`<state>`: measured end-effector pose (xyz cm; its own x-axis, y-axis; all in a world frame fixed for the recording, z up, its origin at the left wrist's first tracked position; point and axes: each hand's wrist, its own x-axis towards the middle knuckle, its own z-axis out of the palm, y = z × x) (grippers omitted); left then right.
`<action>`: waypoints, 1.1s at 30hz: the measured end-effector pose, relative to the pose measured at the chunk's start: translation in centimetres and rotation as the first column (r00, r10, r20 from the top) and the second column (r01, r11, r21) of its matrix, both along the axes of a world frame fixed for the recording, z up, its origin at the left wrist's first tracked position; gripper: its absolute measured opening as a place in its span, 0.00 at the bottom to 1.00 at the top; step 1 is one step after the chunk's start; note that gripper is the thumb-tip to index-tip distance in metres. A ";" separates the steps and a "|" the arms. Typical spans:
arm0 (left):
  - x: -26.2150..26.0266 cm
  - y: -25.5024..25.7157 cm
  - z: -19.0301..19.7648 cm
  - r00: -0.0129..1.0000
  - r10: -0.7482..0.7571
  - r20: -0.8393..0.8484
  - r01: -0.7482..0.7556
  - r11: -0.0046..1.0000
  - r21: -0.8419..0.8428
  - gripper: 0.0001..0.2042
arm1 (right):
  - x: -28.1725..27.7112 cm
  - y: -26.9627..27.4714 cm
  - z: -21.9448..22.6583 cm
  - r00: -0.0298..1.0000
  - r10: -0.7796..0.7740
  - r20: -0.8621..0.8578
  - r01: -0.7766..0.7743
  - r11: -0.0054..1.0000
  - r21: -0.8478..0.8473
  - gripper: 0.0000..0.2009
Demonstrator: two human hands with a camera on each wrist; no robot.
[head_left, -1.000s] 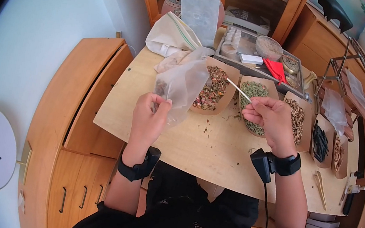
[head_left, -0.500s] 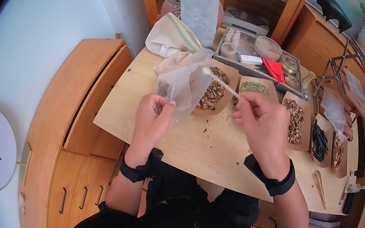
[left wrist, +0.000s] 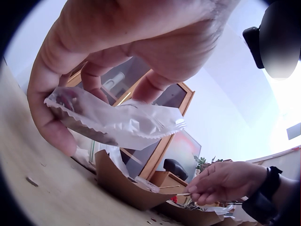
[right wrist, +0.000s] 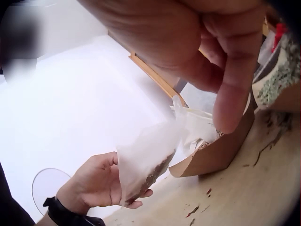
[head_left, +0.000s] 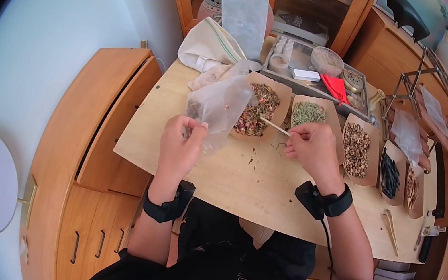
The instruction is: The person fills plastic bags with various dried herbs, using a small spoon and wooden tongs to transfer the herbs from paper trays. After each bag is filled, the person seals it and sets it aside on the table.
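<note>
The thin pale stick [head_left: 276, 127] has just come down: its tip was raised near the bag's mouth, and now it is at the colourful dried mix [head_left: 259, 106] in the paper tray [head_left: 284, 99]. The right hand [head_left: 315, 152] pinches the other end, fingers narrow. The left hand [head_left: 181, 142] pinches the translucent bag [head_left: 219, 104], with dark pieces inside, above the desk [head_left: 229, 182], beside this tray.
</note>
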<state>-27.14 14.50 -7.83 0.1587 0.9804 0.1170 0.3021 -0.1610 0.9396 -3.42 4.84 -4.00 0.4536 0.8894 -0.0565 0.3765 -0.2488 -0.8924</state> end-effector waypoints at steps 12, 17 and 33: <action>-0.2 -0.1 0.7 0.999 0.007 0.048 -0.003 0.998 -0.070 0.12 | 0.6 1.4 -2.3 0.842 -0.007 -0.539 0.033 0.999 0.039 0.08; -0.3 0.3 0.2 0.999 0.017 0.038 -0.015 0.998 -0.069 0.11 | 1.2 1.1 -2.4 0.830 -0.025 -0.557 0.055 0.998 0.038 0.08; 0.5 0.3 -0.3 0.999 0.037 -0.017 -0.036 0.999 0.035 0.12 | -0.2 -0.6 4.3 0.908 0.045 -0.416 0.026 0.986 0.165 0.08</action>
<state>-26.69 14.77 -8.15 0.1255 0.9809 0.1488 0.3248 -0.1823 0.9281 -3.65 4.20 0.26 0.4117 0.9066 -0.0928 -0.0374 -0.0849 -0.9957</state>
